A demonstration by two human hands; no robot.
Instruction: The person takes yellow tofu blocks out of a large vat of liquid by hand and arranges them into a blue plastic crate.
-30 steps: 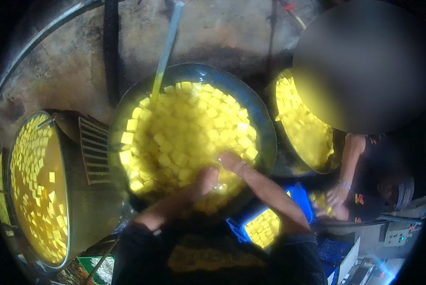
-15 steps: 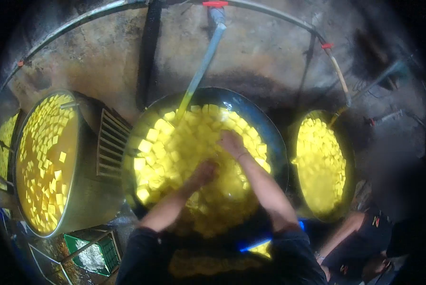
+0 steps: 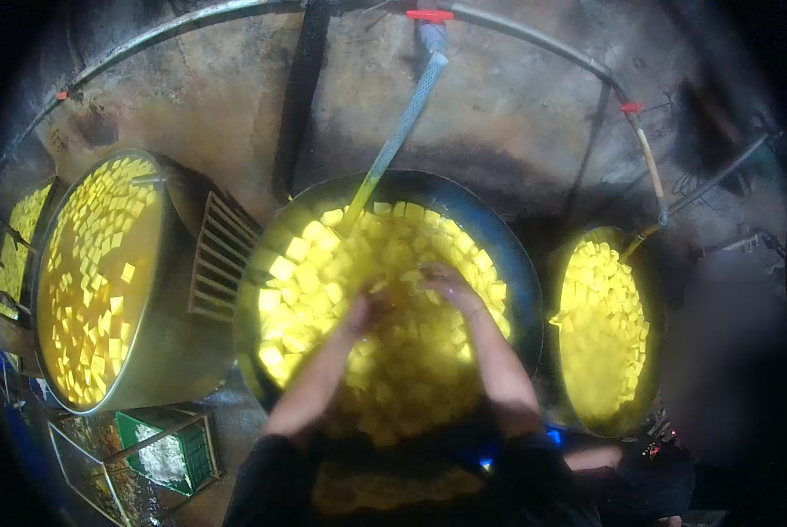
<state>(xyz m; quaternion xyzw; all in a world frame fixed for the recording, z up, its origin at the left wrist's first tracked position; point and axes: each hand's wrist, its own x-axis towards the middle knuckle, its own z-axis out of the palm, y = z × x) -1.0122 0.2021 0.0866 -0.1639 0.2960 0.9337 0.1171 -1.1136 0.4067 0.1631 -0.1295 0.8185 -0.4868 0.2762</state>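
A large round dark pan (image 3: 521, 263) holds murky yellow liquid and many yellow tofu-like cubes (image 3: 299, 274). Both my hands reach into its middle, a short gap apart and facing each other. My left hand (image 3: 365, 311) is at the liquid's surface beside some cubes; its fingers are dark and blurred, partly under the liquid. To its right, my right hand (image 3: 449, 285) has its fingers stretched toward the left hand, with cubes close by and no cube visibly gripped.
A hose (image 3: 398, 132) runs down into the pan. On the left stand a big metal vat (image 3: 178, 325) of cubes, a slatted rack (image 3: 222, 256) and a green crate (image 3: 202, 458). On the right are another cube-filled pan (image 3: 653, 351) and a person (image 3: 648, 479).
The view has shifted, so the surroundings sit slightly right and lower. My right hand has come down toward the pan's middle and its fingers now point left. The person at right has moved.
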